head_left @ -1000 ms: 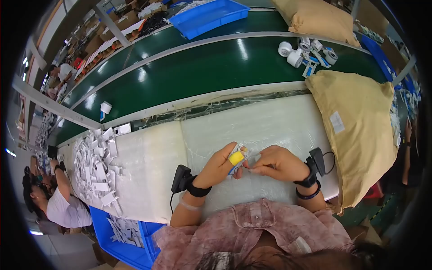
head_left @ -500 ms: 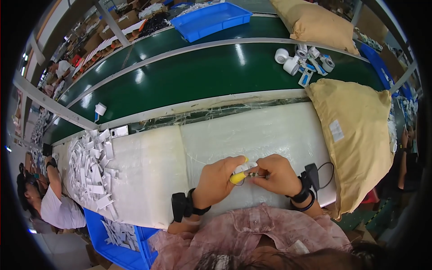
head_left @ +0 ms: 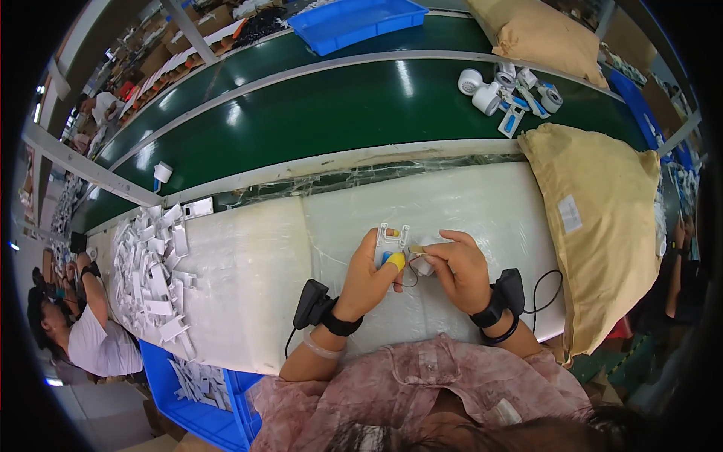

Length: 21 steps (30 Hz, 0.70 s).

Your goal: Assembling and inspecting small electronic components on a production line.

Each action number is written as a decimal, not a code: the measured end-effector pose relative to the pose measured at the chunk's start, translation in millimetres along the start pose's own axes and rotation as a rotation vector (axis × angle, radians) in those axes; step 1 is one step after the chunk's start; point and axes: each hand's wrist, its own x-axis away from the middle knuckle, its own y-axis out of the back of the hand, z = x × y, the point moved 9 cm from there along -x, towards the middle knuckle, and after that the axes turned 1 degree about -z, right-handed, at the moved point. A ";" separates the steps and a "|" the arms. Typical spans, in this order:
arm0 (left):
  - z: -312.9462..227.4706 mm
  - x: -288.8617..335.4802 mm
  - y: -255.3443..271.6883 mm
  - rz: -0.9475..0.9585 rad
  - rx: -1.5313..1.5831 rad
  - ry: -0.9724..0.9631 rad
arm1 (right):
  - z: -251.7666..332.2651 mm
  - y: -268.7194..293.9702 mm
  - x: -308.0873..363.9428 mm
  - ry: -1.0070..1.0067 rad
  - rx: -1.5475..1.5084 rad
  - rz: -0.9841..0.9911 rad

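Over the white wrapped table top, my left hand (head_left: 361, 280) is closed on a white plastic housing (head_left: 389, 239) with a blue patch, its yellow-covered thumb pressed against the front. My right hand (head_left: 461, 277) pinches a small tan part (head_left: 416, 249) close to the housing's right side. A white rounded piece (head_left: 430, 265) shows below those fingers; whether it is gripped or joined to the housing, I cannot tell. A thin dark wire (head_left: 411, 285) loops between my two hands.
Loose white plastic covers (head_left: 154, 271) are heaped on the left, above a blue bin (head_left: 237, 410) of similar pieces. White and blue assemblies (head_left: 512, 98) lie on the green conveyor (head_left: 316, 113). A tan sack (head_left: 602, 241) stands at the right. Another person (head_left: 102, 331) works at far left.
My hands have moved apart, and the left has turned the housing upright so its white frame and blue patch show. The right fingers have shifted slightly, now pinching the small tan part.
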 end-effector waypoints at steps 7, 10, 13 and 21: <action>5.1 4.5 -9.7 0.076 -0.109 0.002 | 5.0 2.6 -0.1 0.101 -0.040 -0.039; 5.7 6.5 -12.3 0.098 -0.167 -0.026 | 9.0 1.6 -1.5 0.128 -0.062 -0.007; 6.4 8.0 -14.3 0.115 -0.195 -0.025 | 8.5 1.8 0.3 0.126 -0.067 -0.024; 3.5 8.9 -17.2 0.070 -0.265 -0.092 | 10.0 3.6 2.8 0.140 -0.070 -0.068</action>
